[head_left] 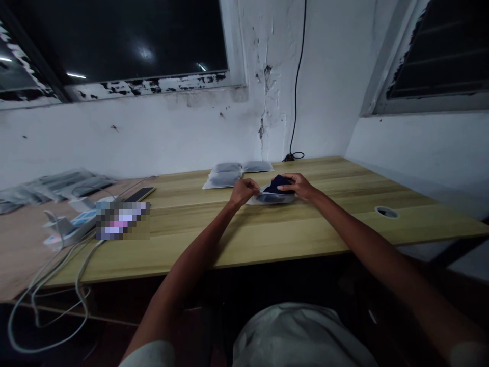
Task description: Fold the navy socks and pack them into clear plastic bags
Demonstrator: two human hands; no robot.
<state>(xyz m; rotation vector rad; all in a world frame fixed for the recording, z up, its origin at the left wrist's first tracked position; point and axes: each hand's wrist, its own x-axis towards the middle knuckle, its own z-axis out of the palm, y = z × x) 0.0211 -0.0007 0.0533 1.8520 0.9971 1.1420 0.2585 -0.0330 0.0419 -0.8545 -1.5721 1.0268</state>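
Over the wooden table, my left hand [245,191] pinches the left edge of a frosted plastic bag [272,199]. A dark navy folded cloth [280,184] is partly inside the bag and sticks out at its upper side. My right hand [300,186] is closed on the cloth at its right end, thumb in front and fingers behind. The exact kind of cloth item cannot be made out. Just behind my left hand lie several filled frosted bags [225,176], flat on the table near the wall.
At the left are a white power strip [72,229] with tangled cables [82,265], a phone [139,194], a blurred-out screen [122,220] and a pile of bagged items [57,186]. A round cable hole [387,212] sits at the right. A black cable [296,102] hangs down the wall.
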